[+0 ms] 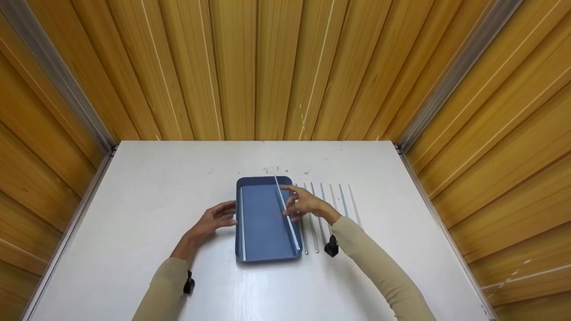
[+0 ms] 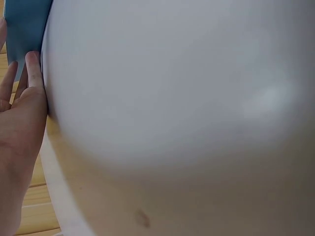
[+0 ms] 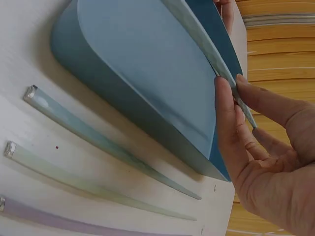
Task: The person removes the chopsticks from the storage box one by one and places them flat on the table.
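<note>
My right hand point(image 1: 305, 204) pinches a pale green chopstick point(image 3: 211, 51) between thumb and fingers, slanted above the right part of a blue tray point(image 1: 265, 223). The chopstick's thick end points toward me. Inside the tray, along its left wall, lies another pale chopstick point(image 1: 243, 227). My left hand point(image 1: 214, 220) is at the tray's left side, with its fingers loosely extended; in the left wrist view the fingertips point(image 2: 32, 59) lie against the tray's side. That hand holds nothing.
Several chopsticks lie in a row right of the tray, among them a blue-green one point(image 3: 108, 140), a pale green one point(image 3: 93, 186) and a purple one point(image 3: 74, 215). They rest on a white table point(image 1: 156, 200), with wood-patterned walls point(image 1: 276, 67) around it.
</note>
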Available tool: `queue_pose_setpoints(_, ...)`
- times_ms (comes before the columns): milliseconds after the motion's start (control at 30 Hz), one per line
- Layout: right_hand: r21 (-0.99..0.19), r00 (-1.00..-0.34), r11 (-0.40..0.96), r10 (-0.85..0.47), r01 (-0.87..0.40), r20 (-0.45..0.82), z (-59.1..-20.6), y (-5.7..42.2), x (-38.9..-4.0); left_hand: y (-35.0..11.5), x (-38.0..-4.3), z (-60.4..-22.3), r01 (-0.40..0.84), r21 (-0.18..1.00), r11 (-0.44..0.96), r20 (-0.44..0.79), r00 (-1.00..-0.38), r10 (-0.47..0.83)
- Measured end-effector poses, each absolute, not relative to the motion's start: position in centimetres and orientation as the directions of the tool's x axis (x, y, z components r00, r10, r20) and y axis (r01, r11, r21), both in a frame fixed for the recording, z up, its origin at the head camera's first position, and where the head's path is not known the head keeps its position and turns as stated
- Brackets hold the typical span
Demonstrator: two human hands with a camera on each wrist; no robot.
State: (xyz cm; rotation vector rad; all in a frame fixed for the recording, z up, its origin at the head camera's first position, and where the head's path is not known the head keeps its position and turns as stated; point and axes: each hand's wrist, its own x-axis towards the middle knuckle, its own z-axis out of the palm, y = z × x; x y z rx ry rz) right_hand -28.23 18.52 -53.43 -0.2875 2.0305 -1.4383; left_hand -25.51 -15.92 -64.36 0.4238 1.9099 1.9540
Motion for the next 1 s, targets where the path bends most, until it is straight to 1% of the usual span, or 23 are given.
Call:
queue_pose_setpoints(300,-0.913,-0.792,0.37,-0.498,0.173,-0.352,-52.9,20.8,-28.1,-16.1,-25.6,-64.0,-0.088,0.996,-0.008,-0.074,-0.881,0.467)
queue_pose_setpoints(467,-0.907,-0.802,0.382,-0.477,0.18,-0.36,-52.7,22.0,-28.2,-15.9,-25.9,-64.1,-0.087,0.996,0.006,-0.079,-0.88,0.468)
queue_pose_setpoints(633,-0.896,-0.812,0.404,-0.452,0.182,-0.369,-52.5,23.1,-28.2,-16.1,-25.9,-64.2,-0.056,0.998,0.017,-0.057,-0.876,0.479)
queue_pose_setpoints(833,-0.898,-0.81,0.403,-0.458,0.179,-0.367,-52.5,24.5,-28.2,-16.2,-25.7,-64.0,-0.079,0.997,0.015,-0.077,-0.884,0.461)
queue_pose_setpoints(1000,-0.902,-0.802,0.394,-0.473,0.177,-0.364,-52.7,25.6,-28.1,-16.3,-25.5,-64.2,-0.067,0.998,0.02,-0.068,-0.88,0.47)
